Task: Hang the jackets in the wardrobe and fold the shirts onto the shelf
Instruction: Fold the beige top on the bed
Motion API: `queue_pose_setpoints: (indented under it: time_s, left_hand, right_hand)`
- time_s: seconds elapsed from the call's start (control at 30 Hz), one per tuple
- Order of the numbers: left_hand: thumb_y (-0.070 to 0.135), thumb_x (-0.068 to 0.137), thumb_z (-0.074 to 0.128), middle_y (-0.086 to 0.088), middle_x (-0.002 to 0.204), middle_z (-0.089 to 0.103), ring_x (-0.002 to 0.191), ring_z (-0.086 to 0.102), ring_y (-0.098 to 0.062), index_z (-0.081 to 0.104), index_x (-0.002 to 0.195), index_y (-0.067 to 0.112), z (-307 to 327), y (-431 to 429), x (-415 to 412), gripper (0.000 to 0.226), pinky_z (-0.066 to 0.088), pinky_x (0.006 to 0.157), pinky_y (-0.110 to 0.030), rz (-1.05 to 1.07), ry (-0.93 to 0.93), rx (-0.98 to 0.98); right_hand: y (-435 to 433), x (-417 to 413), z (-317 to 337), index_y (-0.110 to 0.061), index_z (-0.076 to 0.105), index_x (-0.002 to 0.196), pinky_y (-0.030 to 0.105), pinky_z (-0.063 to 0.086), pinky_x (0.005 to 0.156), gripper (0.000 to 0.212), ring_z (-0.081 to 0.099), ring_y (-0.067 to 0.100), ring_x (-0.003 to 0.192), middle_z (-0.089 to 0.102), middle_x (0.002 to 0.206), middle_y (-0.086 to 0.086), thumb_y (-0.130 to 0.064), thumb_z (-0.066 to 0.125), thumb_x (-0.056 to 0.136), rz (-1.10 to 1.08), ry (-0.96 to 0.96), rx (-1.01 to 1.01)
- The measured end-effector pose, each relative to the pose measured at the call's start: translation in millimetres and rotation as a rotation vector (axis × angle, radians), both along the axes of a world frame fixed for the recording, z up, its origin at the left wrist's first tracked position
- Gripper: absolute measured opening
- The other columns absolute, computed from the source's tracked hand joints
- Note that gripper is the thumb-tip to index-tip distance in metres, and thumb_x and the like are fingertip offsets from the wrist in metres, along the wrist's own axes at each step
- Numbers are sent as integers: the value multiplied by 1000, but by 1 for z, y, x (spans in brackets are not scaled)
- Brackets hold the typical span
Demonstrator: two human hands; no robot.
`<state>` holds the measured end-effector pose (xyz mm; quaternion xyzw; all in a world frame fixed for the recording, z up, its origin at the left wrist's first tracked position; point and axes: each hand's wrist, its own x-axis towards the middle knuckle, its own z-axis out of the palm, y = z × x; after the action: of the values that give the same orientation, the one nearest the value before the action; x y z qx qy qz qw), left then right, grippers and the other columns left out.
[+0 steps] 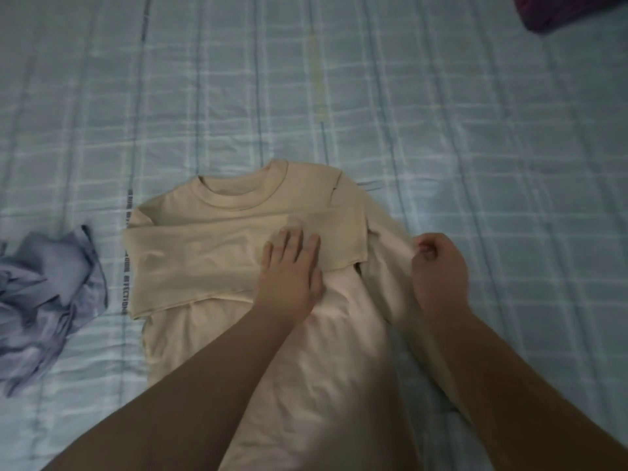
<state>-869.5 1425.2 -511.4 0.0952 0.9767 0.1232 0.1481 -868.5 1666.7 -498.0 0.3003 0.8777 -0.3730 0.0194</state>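
Fingers [295, 244] of the left hand [289, 277] are laid straight and flat on the folded sleeve [204, 256]. Nothing is gripped; the cloth is just pressed down. Fingers [424, 251] of the right hand [438, 266] are curled, and the other sleeve [390, 239] is pinched at the shirt's right edge and lifted slightly off the sheet.

The beige shirt [238, 205] is spread on the plaid bed sheet [475, 130], front up, collar [238, 195] pointing away.

Progress, judged:
- One sleeve is laid across the chest.
- The second sleeve is in hand, not yet folded in.
- The body is not yet folded lengthwise and nothing is on the shelf.
- A crumpled blue garment [47, 294] is left untouched; its type cannot be told.
- Wardrobe, shelf and jackets are not in view.

Edges and room:
- The cuff end of the folded sleeve lies near the blue garment, with a strip of sheet between them.
- Only sheet is seen to the right and beyond the collar, so a sweep of the sleeve inward should be unobstructed.
- A dark purple item [571, 11] sits at the far corner, well apart.
- The hem is hidden by the forearms and the frame edge.
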Motion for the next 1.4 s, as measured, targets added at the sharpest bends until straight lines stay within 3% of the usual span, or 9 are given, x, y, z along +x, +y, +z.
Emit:
queue_pose_setpoints:
  time_s: [0.13, 0.27, 0.6, 0.67, 0.77, 0.9, 1.07, 1.23, 1.4]
  left_hand:
    - [34, 83, 36, -14, 151, 43, 145, 28, -36, 42, 147, 10, 3, 26, 13, 68, 22, 119, -50, -223, 11, 118]
    - [29, 78, 36, -19, 146, 46, 142, 32, -39, 48, 141, 6, 12, 61, 29, 68, 22, 120, -48, -345, 31, 224]
    - [23, 69, 40, -21, 122, 64, 123, 52, -40, 65, 120, 2, 27, 120, 54, 60, 32, 116, -52, -517, 39, 299]
    - [18, 66, 47, -19, 115, 67, 116, 53, -34, 67, 115, 2, 31, 137, 48, 56, 35, 112, -48, -536, 83, 336]
    - [13, 77, 51, -17, 135, 57, 124, 51, -37, 61, 130, 10, 32, 165, 34, 54, 37, 111, -44, -459, -65, 363]
    - [4, 86, 55, -11, 156, 33, 131, 49, -34, 46, 145, 22, 24, 204, -10, 63, 42, 107, -42, -382, -249, 219]
    - [15, 92, 52, -1, 120, 47, 98, 63, -31, 54, 120, 31, 18, 229, -58, 32, 52, 83, -42, -279, -270, -85]
    - [32, 86, 60, -2, 100, 55, 96, 61, -29, 55, 84, 30, 27, 233, -77, 6, 47, 77, -33, -346, -331, -278]
    - [29, 89, 61, -8, 114, 52, 107, 59, -32, 62, 102, 24, 30, 233, -78, 14, 43, 80, -31, -426, -393, -286]
  right_hand:
    - [44, 44, -9, -11, 67, 108, 44, 48, 91, 38, 59, 35, 100, 63, 103, 16, -8, 58, 71, 23, -40, 158]
    - [64, 86, -1, -15, 63, 116, 49, 48, 94, 42, 57, 36, 107, 61, 112, 13, -9, 61, 75, 34, -252, 207]
    - [117, 173, 32, -26, 53, 91, 39, 49, 86, 10, 60, 26, 91, 58, 88, -1, -30, 55, 82, 5, -684, 152]
    - [127, 186, 32, -20, 54, 81, 36, 50, 79, 13, 60, 26, 83, 59, 79, -1, -33, 54, 85, -10, -681, 129]
    - [147, 190, 29, -13, 51, 65, 29, 37, 54, 29, 53, 22, 63, 52, 60, -2, -26, 59, 89, -9, -627, 35]
    - [182, 187, 24, -13, 60, 75, 32, 40, 60, 21, 57, 21, 65, 59, 63, 0, -28, 66, 89, -52, -468, -63]
    - [226, 180, 18, -16, 69, 76, 30, 48, 60, 16, 58, 16, 63, 66, 67, 2, -29, 74, 86, -115, -357, -272]
    - [248, 163, 11, -13, 68, 81, 46, 58, 64, 10, 63, 26, 71, 67, 75, 14, -17, 63, 89, -188, -353, -466]
    - [243, 138, 11, -16, 62, 73, 38, 46, 55, 13, 55, 24, 63, 60, 68, 11, -14, 58, 85, -296, -234, -490]
